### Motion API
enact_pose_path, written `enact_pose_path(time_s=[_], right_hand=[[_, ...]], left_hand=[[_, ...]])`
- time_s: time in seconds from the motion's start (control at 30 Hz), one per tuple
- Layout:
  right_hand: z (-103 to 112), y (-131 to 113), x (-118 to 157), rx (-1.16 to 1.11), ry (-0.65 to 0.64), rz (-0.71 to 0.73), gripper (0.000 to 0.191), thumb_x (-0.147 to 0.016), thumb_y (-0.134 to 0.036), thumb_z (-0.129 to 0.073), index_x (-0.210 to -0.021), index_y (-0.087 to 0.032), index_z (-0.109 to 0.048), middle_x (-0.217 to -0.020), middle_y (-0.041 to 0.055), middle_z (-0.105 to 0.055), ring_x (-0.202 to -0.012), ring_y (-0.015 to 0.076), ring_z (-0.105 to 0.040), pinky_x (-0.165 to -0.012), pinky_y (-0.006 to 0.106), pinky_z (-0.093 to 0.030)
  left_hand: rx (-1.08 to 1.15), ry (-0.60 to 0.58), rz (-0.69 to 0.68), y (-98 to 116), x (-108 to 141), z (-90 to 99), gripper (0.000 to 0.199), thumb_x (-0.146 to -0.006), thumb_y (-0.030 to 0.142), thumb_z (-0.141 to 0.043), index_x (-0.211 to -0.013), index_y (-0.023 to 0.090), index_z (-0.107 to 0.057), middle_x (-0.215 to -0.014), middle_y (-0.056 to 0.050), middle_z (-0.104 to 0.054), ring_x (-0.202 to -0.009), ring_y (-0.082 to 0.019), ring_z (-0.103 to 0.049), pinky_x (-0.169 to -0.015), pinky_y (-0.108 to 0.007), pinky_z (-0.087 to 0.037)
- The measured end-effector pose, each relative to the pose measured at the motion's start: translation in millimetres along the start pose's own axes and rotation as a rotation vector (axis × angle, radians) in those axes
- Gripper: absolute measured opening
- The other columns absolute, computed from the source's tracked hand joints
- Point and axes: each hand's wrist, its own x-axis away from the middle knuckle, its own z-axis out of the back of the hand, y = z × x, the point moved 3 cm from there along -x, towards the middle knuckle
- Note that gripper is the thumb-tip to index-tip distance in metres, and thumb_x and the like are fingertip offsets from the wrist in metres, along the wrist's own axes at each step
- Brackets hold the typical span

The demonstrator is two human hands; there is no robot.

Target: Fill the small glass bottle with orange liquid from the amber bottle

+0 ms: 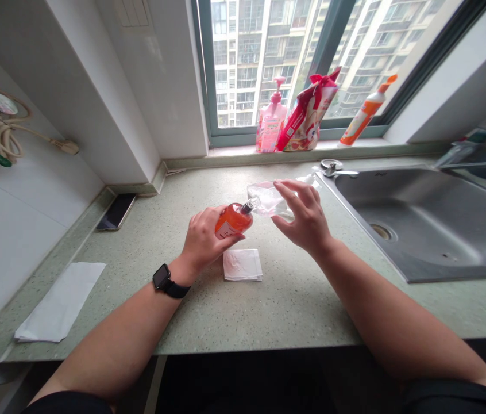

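Note:
My left hand is wrapped round a bottle of orange-red liquid, tilted with its neck toward the right. A clear piece shows at the neck's tip, beside my right hand. The fingers of that hand are apart, with the thumb below and the forefinger above, near a clear plastic bag or wrapper on the counter. Whether its fingertips touch the plastic is hard to make out. A folded white tissue lies on the counter just below the bottle. A dark watch sits on my left wrist.
A phone and a folded white paper lie at the left of the counter. At the right is a steel sink. A pink pump bottle, a red bag and an orange-white bottle stand on the windowsill.

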Motion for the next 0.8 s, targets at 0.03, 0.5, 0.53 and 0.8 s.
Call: enact_pose_path(time_s=[0.03, 0.5, 0.53, 0.8], right_hand=[[0.2, -0.2, -0.2, -0.006, -0.006, -0.005, 0.095, -0.091, -0.015, -0.07, -0.169, -0.048, -0.029, -0.146, 0.0075, -0.062, -0.134, 0.0382, -0.062, -0.115, 0.064, -0.05], [4.0, -4.0, -6.2, 0.01, -0.046, 0.007, 0.092, -0.089, -0.014, -0.072, -0.166, -0.048, -0.035, -0.148, 0.007, -0.061, -0.135, 0.038, -0.062, -0.115, 0.065, -0.049], [3.7, -3.8, -6.5, 0.008, -0.052, -0.002, 0.092, -0.089, -0.014, -0.072, -0.166, -0.049, -0.035, -0.149, 0.0067, -0.062, -0.136, 0.0383, -0.061, -0.116, 0.066, -0.049], [4.3, -4.8, -9.3, 0.005, -0.05, 0.014, 0.091, -0.089, -0.015, -0.073, -0.166, -0.047, -0.037, -0.149, 0.0076, -0.061, -0.135, 0.0379, -0.061, -0.116, 0.065, -0.048]], left_hand=[[0.003, -0.002, 0.002, 0.0, 0.0, -0.2, 0.076, -0.088, 0.074, -0.076, -0.142, 0.023, -0.059, -0.126, -0.012, -0.074, -0.112, -0.031, -0.069, -0.101, -0.05, -0.053], [0.033, 0.004, 0.016, -2.1, -0.7, -2.5, 0.076, -0.088, 0.073, -0.077, -0.142, 0.023, -0.059, -0.128, -0.012, -0.074, -0.114, -0.031, -0.07, -0.104, -0.05, -0.053], [0.036, 0.005, 0.016, -2.2, -0.8, -2.3, 0.076, -0.088, 0.073, -0.077, -0.142, 0.023, -0.059, -0.128, -0.012, -0.074, -0.114, -0.032, -0.07, -0.104, -0.051, -0.053], [0.044, -0.001, 0.024, -3.2, -1.1, -1.4, 0.074, -0.088, 0.071, -0.078, -0.141, 0.023, -0.06, -0.128, -0.012, -0.075, -0.113, -0.032, -0.071, -0.103, -0.05, -0.054]])
